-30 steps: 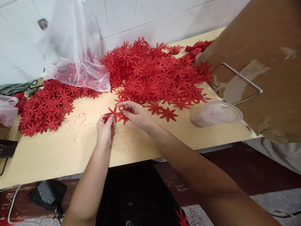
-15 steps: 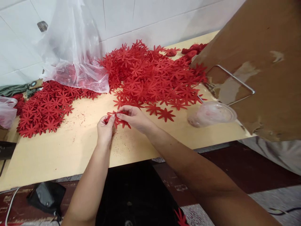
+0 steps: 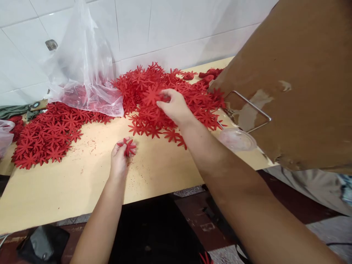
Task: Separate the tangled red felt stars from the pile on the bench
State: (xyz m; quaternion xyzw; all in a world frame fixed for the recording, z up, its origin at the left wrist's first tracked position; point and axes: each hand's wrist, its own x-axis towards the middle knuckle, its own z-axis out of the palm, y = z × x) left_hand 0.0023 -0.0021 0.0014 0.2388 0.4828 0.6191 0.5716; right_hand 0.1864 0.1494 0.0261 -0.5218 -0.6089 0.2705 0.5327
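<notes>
My left hand [image 3: 118, 161] is closed on a red flower-shaped cutout [image 3: 128, 147], low over the front of the table; the thumb presses on its middle. Farther back, my right hand [image 3: 176, 106] is over a large heap of red flower cutouts [image 3: 150, 117]. Its thumb and fingers pinch the edge of one slightly blurred red flower cutout [image 3: 152, 95]. A second heap of the same cutouts [image 3: 46, 132] lies to the left.
A clear plastic bag [image 3: 88, 84] with red pieces stands against the tiled wall. At the right a brown board [image 3: 297, 91] with a metal handle leans over the table [image 3: 90, 183], beside a clear plastic tub [image 3: 238, 140]. Red crumbs dot the tabletop.
My right hand has left the left hand and moved up and away to the big heap, where it pinches a flower cutout. My left hand stays near its place, still gripping a cutout.
</notes>
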